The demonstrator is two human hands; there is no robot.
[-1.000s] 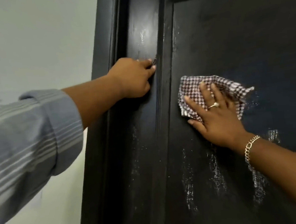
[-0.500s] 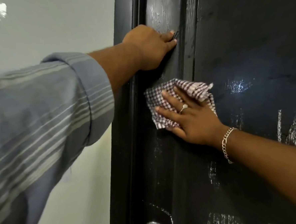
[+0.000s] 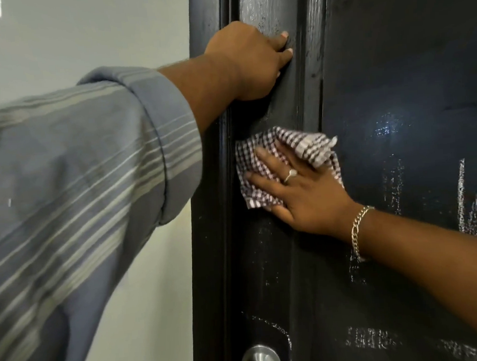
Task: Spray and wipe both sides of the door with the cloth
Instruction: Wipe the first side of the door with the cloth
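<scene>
In the middle of the frame the right hand (image 3: 302, 187) presses the checked cloth (image 3: 261, 162) flat-fingered on the black wooden door (image 3: 392, 59), while the left hand (image 3: 249, 59), fingers bent against the door's edge, could get pinched if it swings.

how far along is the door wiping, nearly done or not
Not nearly. Done: spray is on, wet streaks show on the door. In hand: the right hand presses the cloth near the edge while the left hand steadies it. Left: lower streaks, and the unseen other side.
</scene>
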